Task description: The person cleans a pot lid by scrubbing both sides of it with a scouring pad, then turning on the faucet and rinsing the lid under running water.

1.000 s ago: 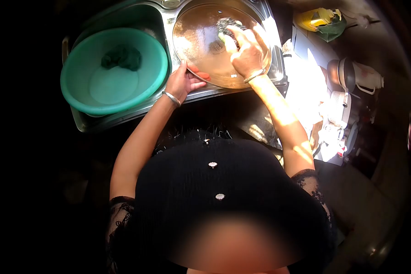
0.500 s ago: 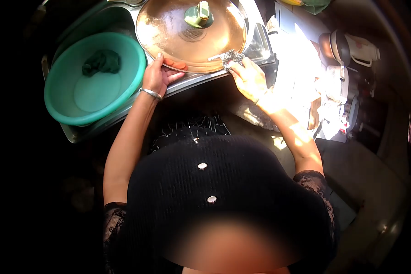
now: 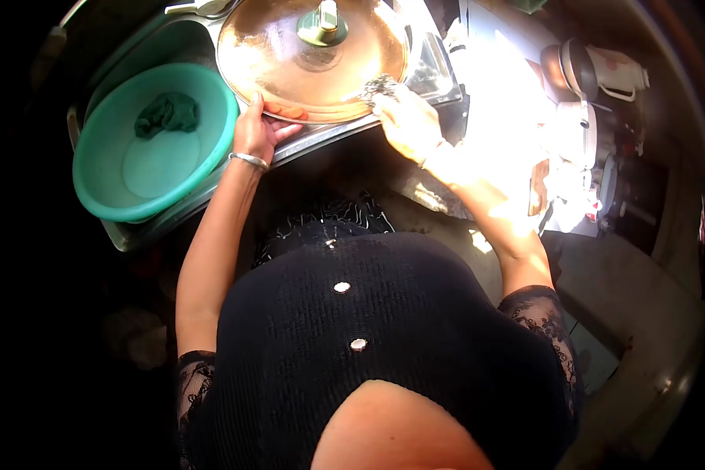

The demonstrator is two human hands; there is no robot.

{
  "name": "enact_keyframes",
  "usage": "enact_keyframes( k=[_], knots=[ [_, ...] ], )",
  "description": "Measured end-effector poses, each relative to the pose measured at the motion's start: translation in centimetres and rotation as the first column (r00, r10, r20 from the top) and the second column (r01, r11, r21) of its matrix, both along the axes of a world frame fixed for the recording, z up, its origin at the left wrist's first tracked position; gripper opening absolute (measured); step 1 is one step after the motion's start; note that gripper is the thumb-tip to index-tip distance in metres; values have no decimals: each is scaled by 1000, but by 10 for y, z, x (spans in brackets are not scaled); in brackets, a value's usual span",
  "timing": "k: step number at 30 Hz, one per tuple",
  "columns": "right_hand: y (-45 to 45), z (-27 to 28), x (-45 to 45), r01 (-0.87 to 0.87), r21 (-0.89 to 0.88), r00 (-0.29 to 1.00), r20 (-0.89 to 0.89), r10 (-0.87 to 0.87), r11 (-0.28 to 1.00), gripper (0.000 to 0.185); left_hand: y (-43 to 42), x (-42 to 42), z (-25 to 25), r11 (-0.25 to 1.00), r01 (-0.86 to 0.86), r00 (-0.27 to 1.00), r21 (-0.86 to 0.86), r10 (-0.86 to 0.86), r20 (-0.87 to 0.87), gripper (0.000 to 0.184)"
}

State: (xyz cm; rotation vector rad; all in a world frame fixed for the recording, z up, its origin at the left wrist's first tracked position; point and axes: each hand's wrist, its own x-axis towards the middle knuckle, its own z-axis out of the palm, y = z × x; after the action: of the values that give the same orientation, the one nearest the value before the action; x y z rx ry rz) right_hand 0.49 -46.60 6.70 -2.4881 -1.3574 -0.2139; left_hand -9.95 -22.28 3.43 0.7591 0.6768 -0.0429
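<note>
My left hand grips the near left edge of a round glass lid, thumb on top and fingers seen through the glass beneath. A green knob stands up at the lid's middle. At the lid's near right edge, my right hand is closed on a wiry metal scrubber, which touches the rim. The lid lies over the right part of a steel sink. Left of it sits a green basin with a dark green cloth inside.
Right of the sink is a sunlit white surface. Beyond it stand a pan, a white jug and a metal strainer or pot. Part of a faucet shows at the top.
The scrubber in my right hand has gone from beside the knob to the lid's near right edge, uncovering the knob. Basin, lid and my left hand appear further left. My left hand keeps its grip.
</note>
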Motion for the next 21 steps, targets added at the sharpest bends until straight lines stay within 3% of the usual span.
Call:
enact_keyframes(
  k=[1, 2, 4, 7, 9, 10, 11, 15, 17, 19, 21],
  knots=[
    [14, -4, -10, -50, 48, 999, 3, 50, 998, 17, -1, 1, -1, 1000, 0, 1000, -3, 0, -3, 46],
    [30, -4, -24, -53, 68, 983, -172, 64, 996, 16, 0, 1, -4, 1000, -2, 1000, -5, 2, -6, 46],
    [63, 5, -50, -127, 143, 974, -168, 150, 982, 17, 3, 0, -18, 1000, -7, 1000, 13, 7, -2, 45],
    [62, 4, -48, -98, 119, 973, -198, 120, 988, 16, 1, 2, -9, 999, -16, 999, 50, 18, -37, 46],
    [32, -9, -29, 17, 63, 987, -158, -7, 998, 15, -1, 3, 1, 1000, -14, 999, 24, 15, -39, 47],
    [6, -10, -5, 164, 37, 983, -84, -161, 986, 16, -3, 3, 4, 999, -26, 999, 31, 27, -37, 47],
    [1, -5, 5, 263, -37, 955, -131, -266, 964, 18, -4, 3, 5, 998, -35, 999, 42, 37, -38, 48],
    [18, 12, -19, 317, -272, 913, -172, -370, 909, 18, -3, 3, -2, 998, -48, 998, 29, 49, -27, 48],
    [17, -11, -40, 119, 92, 993, -20, -118, 989, 20, -4, 4, 1, 998, -51, 998, 36, 52, -42, 48],
    [22, -1, -40, 219, -76, 954, -191, -230, 973, 20, -3, 3, 2, 999, -34, 999, 42, 35, -28, 48],
    [21, 2, -15, 337, -248, 904, -184, -386, 908, 20, -2, 3, 2, 999, -29, 999, 38, 30, -32, 49]
  ],
)
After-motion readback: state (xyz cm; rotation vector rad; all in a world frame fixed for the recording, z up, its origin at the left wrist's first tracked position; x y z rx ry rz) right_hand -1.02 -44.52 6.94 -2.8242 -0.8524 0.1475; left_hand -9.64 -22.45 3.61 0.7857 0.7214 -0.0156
